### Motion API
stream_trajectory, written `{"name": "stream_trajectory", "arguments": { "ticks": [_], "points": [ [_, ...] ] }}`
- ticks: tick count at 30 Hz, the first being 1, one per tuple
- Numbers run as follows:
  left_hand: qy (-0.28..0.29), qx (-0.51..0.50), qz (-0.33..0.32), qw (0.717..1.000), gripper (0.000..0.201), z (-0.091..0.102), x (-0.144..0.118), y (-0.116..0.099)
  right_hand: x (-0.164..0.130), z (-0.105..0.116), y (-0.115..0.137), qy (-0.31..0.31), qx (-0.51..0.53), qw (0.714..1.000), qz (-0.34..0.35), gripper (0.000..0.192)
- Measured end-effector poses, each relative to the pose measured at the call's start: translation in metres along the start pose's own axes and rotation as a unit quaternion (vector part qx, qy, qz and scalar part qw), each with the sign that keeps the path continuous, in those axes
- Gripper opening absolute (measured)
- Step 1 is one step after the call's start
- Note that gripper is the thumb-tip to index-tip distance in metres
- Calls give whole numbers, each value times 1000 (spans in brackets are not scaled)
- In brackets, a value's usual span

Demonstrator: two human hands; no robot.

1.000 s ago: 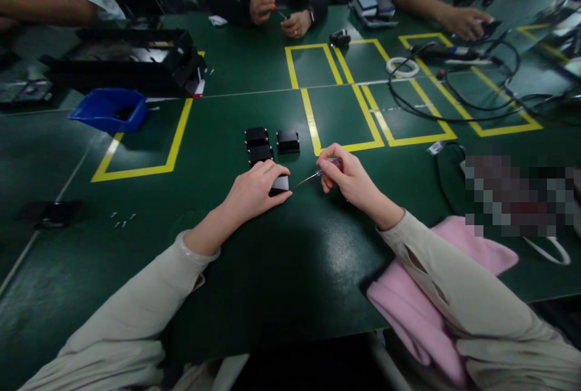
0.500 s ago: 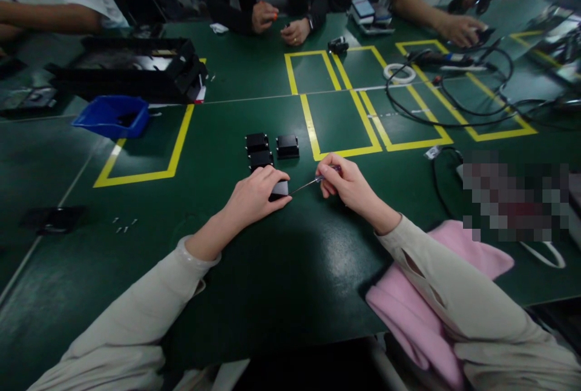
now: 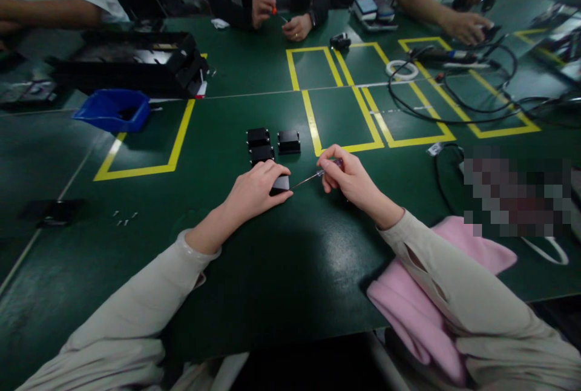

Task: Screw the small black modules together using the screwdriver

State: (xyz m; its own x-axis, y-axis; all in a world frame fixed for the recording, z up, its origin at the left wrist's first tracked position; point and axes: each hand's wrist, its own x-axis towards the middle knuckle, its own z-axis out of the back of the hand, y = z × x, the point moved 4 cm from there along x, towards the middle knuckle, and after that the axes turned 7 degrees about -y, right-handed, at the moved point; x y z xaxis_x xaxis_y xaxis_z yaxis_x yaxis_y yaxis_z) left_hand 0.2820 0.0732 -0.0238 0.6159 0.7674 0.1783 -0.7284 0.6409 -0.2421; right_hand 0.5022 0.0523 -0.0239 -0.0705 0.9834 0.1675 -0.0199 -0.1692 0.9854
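Observation:
Pressed to the table under my left hand (image 3: 258,188) is a small black box-shaped part (image 3: 281,183), gripped between thumb and fingers. My right hand (image 3: 345,178) is closed around the clear handle of a screwdriver (image 3: 308,181). The screwdriver's thin shaft slants down to the left, and its tip meets the lower right edge of the part. Just beyond my left hand sit similar black parts with silver screws at their sides: one at the back (image 3: 258,137), one partly behind my fingers (image 3: 262,154), and one to the right (image 3: 289,141).
Several small screws (image 3: 124,218) lie left. A blue bin (image 3: 113,111) stands before black trays (image 3: 131,64). Right are a pink cloth (image 3: 422,300) under my forearm, black cables (image 3: 431,117) and a white tape ring (image 3: 402,70). Across the table, a person's hands (image 3: 297,26) hold a thin tool.
My view has tilted slightly, so the table appears a little higher. My hands keep nearly the same pose, with the right hand and screwdriver handle turned slightly. The person opposite has shifted their hands.

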Motion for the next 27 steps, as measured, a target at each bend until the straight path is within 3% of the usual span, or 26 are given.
{"name": "stream_trajectory", "arguments": {
  "ticks": [4, 14, 27],
  "points": [
    [-6, 1, -4, 1000, 39, 0, -1, 0, -1, -1, 2, 2, 9, 1000, 1, 33],
    [-6, -3, -4, 1000, 39, 1, 0, 0, -1, -1, 5, 2, -16, 1000, 4, 53],
    [-3, -2, -5, 1000, 40, 0, 0, 0, 1, -2, 1, 5, 30, 999, 16, 50]
  ]
}}
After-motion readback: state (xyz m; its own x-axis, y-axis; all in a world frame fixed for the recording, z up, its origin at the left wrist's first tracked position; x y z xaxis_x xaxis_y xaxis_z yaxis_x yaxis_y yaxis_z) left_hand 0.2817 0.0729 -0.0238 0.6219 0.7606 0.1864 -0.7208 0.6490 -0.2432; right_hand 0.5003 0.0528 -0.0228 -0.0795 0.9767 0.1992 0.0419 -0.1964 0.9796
